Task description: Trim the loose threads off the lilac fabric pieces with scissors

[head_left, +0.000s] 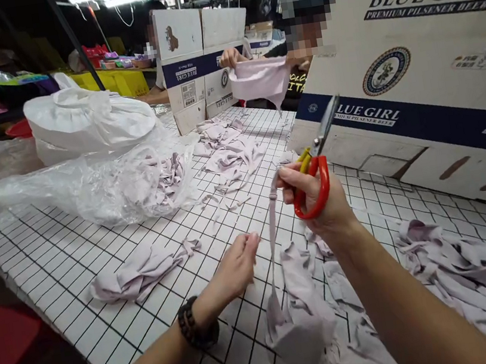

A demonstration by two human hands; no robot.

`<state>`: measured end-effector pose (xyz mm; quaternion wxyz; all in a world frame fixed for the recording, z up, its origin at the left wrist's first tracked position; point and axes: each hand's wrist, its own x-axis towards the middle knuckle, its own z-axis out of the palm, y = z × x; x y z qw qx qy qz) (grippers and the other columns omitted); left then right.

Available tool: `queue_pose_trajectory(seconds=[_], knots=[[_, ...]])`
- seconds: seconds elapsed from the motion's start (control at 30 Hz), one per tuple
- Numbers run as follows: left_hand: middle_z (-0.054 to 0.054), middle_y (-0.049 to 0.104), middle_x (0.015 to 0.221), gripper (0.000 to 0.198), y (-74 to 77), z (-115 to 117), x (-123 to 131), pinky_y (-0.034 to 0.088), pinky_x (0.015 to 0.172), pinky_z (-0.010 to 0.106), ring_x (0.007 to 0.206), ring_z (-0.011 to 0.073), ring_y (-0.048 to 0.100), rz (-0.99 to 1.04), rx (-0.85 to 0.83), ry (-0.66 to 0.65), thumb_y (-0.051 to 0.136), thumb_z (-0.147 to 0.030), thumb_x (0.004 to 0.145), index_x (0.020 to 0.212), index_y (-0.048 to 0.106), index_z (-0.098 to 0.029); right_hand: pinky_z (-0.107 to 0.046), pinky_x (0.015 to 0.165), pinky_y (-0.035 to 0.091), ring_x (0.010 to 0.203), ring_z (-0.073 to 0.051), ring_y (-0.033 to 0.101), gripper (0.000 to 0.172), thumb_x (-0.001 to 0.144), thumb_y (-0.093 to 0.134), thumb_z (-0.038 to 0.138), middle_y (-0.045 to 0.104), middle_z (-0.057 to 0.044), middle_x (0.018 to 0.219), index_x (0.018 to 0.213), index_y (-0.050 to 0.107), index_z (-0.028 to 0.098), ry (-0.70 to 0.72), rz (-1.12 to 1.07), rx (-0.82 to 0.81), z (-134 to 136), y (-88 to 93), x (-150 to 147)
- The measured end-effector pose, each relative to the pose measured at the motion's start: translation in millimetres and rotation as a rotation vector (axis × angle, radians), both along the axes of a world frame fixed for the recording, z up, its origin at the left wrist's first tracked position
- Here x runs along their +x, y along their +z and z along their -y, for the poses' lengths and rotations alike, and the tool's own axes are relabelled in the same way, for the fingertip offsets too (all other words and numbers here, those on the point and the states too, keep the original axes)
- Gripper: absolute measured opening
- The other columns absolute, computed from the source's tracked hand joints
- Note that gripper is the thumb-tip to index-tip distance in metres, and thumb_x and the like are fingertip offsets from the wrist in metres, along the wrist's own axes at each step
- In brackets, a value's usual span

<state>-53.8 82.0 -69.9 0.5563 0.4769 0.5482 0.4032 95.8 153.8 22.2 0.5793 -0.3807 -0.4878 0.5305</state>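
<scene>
Head view: right hand [331, 200] closed round the red-handled scissors [318, 146], blades up and away; thumb and finger of it also pinch a lilac strap [271, 226]; strap runs down to a lilac garment [301, 324] low between the forearms, over the gridded table [86, 324]; left hand [234, 264] beside the strap, fingers curled, thumb to fingertips, cannot tell if anything fine is gripped; dark beaded bracelet [193, 327] at its wrist; another lilac piece [136, 275] lies left, a heap [465, 283] right; across the table, a co-worker's hands [232, 57] hold up a lilac garment piece [260, 80].
</scene>
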Motion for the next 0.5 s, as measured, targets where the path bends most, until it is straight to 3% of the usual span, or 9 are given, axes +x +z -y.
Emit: queue_pose_trajectory(seconds=[0.1,0.17,0.23,0.37,0.5], knots=[[-0.005,0.044,0.039,0.071,-10.6,53,-6,0.037,0.035,0.022,0.031,0.0107,0.043,0.138,-0.398,-0.154,0.032,-0.078,0.082,0.067,0.060,-0.015,-0.017,0.040,0.038,0.043,-0.005,0.049,0.008,0.073,0.070,0.022,0.067,0.001,0.064,0.070,0.066,0.017,0.197,-0.028,0.021,33,25.4,-17],[0.000,0.049,0.039,0.081,-15.4,77,-7,0.035,0.030,0.023,0.028,0.0111,0.043,0.271,-0.652,-0.288,0.025,-0.084,0.078,0.055,0.059,-0.014,-0.016,0.040,0.038,0.043,-0.004,0.048,0.009,0.076,0.068,0.022,0.067,0.001,0.063,0.069,0.066,0.016,0.324,-0.044,0.001,58,37.5,-26],[0.004,0.055,0.042,0.085,-18.3,93,-8,0.036,0.028,0.023,0.027,0.0111,0.045,0.359,-0.745,-0.345,0.025,-0.086,0.076,0.053,0.061,-0.013,-0.016,0.042,0.038,0.043,-0.004,0.048,0.010,0.078,0.067,0.022,0.066,0.002,0.063,0.070,0.067,0.016,0.455,-0.060,-0.023,83,46.2,-32],[0.000,0.045,0.033,0.066,-17.7,107,-19,0.029,0.025,0.021,0.023,0.0104,0.040,0.257,-0.532,-0.137,0.050,-0.073,0.077,0.044,0.054,-0.016,-0.017,0.042,0.039,0.045,-0.005,0.048,0.016,0.075,0.074,0.029,0.062,0.004,0.059,0.070,0.068,0.016,0.682,0.004,-0.113,127,55.4,-45],[0.003,0.052,0.035,0.041,-8.5,116,-43,0.033,0.032,0.021,0.029,0.0123,0.047,0.241,-0.319,-0.008,0.069,-0.038,0.077,0.045,0.060,-0.013,-0.016,0.039,0.040,0.043,-0.005,0.049,0.024,0.065,0.082,0.033,0.062,0.004,0.060,0.068,0.066,0.015,0.842,0.041,-0.294,160,54.8,-62]])
